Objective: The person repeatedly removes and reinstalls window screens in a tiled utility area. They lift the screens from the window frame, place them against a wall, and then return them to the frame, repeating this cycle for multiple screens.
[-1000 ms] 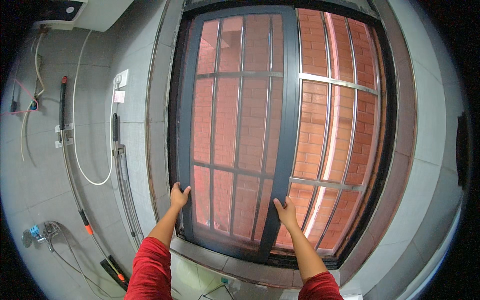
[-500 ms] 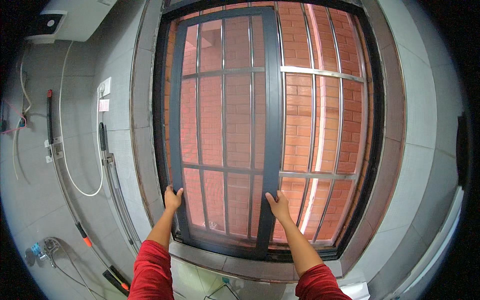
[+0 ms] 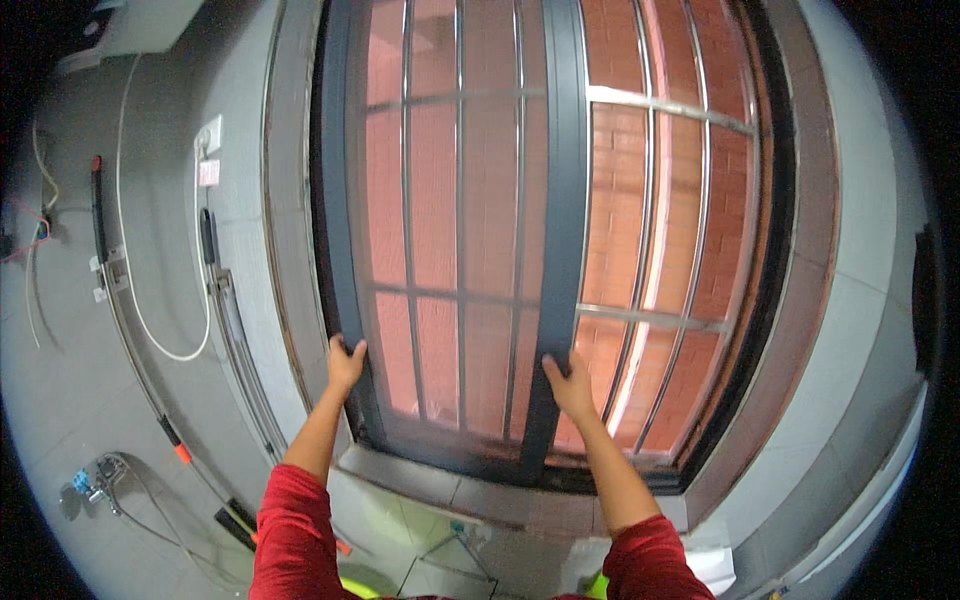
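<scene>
A tall screen panel (image 3: 455, 240) with a dark grey frame and fine mesh stands upright in the left part of the window opening. My left hand (image 3: 346, 366) grips its left upright low down, thumb on the near face. On the right upright, at about the same height, my right hand (image 3: 570, 385) is closed round the frame edge, its fingers partly hidden behind it. The panel's lower edge lies close to the black window frame's (image 3: 640, 478) bottom track; whether it is seated there I cannot tell.
Behind the panel run shiny metal bars (image 3: 650, 200) before a brick wall (image 3: 720, 290). Several long-handled tools (image 3: 150, 385) hang on the left tiled wall, near a white cable (image 3: 122, 200) and a shower tap (image 3: 105, 478). Below the tiled sill is a folding metal stand (image 3: 455, 540).
The view has tipped downward, so the window sits higher in it. The panel's left upright now lies closer to the window frame's left side. Both hands keep their grip.
</scene>
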Available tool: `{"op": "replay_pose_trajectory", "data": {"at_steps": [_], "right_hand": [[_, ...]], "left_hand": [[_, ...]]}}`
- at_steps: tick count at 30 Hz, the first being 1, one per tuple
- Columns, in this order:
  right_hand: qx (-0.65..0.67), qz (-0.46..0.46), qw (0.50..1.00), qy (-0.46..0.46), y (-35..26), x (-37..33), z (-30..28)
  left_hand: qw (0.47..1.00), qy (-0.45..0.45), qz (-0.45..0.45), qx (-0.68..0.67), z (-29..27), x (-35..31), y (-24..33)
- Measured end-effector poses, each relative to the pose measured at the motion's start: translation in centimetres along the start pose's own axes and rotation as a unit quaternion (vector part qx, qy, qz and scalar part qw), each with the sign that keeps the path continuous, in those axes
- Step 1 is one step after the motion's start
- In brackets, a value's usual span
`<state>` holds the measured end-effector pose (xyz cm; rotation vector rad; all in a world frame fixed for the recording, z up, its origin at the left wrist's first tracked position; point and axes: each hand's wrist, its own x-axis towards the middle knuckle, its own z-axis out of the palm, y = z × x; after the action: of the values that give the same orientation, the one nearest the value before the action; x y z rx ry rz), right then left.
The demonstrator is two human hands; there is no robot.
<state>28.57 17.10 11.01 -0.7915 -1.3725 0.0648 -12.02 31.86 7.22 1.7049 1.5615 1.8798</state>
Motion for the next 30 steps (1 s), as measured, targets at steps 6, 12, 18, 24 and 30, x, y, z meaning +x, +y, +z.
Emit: {"op": "replay_pose_trajectory", "data": {"at_steps": [6, 12, 18, 24, 30], "right_hand": [[-0.131, 0.029, 0.991, -0.015, -5.2, 4.8, 0.0], [-0.097, -0.007, 0.995, -0.009, -9.1, 6.3, -1.1], [-0.029, 0.012, 0.997, 0.065, -12.2, 7.8, 1.4], [-0.073, -0.11, 0.98, 0.148, -14.3, 10.5, -1.4], [-0.133, -0.067, 0.987, 0.055, -18.0, 11.3, -6.6]], "left_hand": [[0.997, 0.007, 0.042, -0.072, -1.9, 1.7, 5.4], [0.99, 0.01, 0.05, -0.134, -3.0, 3.2, 9.8], [0.979, -0.013, 0.046, -0.198, -6.3, 4.1, 9.6], [0.978, 0.047, 0.093, -0.181, -5.5, 3.0, 16.0], [0.96, 0.0, 0.112, -0.255, -7.3, 0.9, 20.8]]}}
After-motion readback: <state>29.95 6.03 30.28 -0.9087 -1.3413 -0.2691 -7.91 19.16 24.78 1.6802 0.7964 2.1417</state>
